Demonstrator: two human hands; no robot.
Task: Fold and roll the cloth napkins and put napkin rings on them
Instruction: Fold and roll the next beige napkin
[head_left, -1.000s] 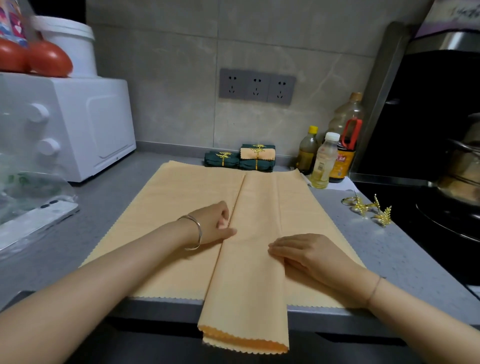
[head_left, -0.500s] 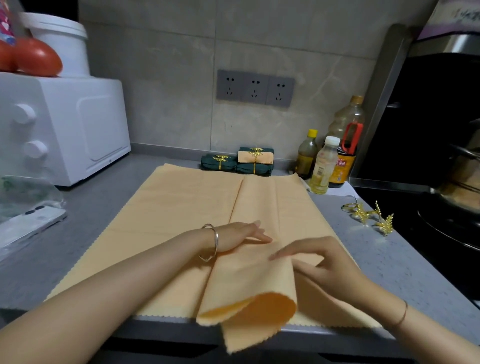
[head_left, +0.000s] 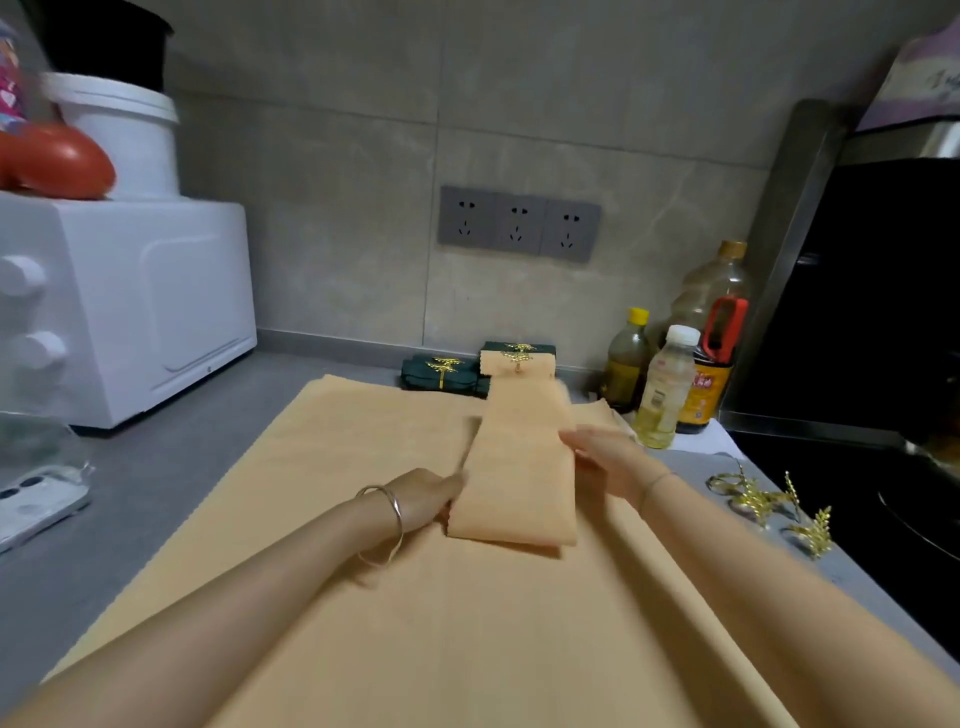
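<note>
A large orange napkin (head_left: 363, 519) lies spread over the counter. Its folded middle strip (head_left: 519, 467) is doubled over away from me and reaches toward the wall. My left hand (head_left: 423, 499) touches the strip's left edge, with the fingertips hidden against the cloth. Flat on the strip's right edge rests my right hand (head_left: 602, 457), fingers straight. Rolled green napkins (head_left: 441, 374) with gold rings sit at the back, with a ringed orange one (head_left: 517, 361) on top. Loose gold leaf-shaped napkin rings (head_left: 753, 496) lie on the counter to the right.
A white oven (head_left: 135, 301) stands at the left with a tomato (head_left: 57, 163) and a white bucket (head_left: 124, 130) on top. A phone (head_left: 36, 504) lies at the left edge. Several oil and sauce bottles (head_left: 665, 384) stand at the back right, beside a black stove (head_left: 883, 467).
The strip's near end hung over the counter edge. Both hands lifted it and flipped it away toward the wall, so it now lies doubled on the napkin. The view moved forward.
</note>
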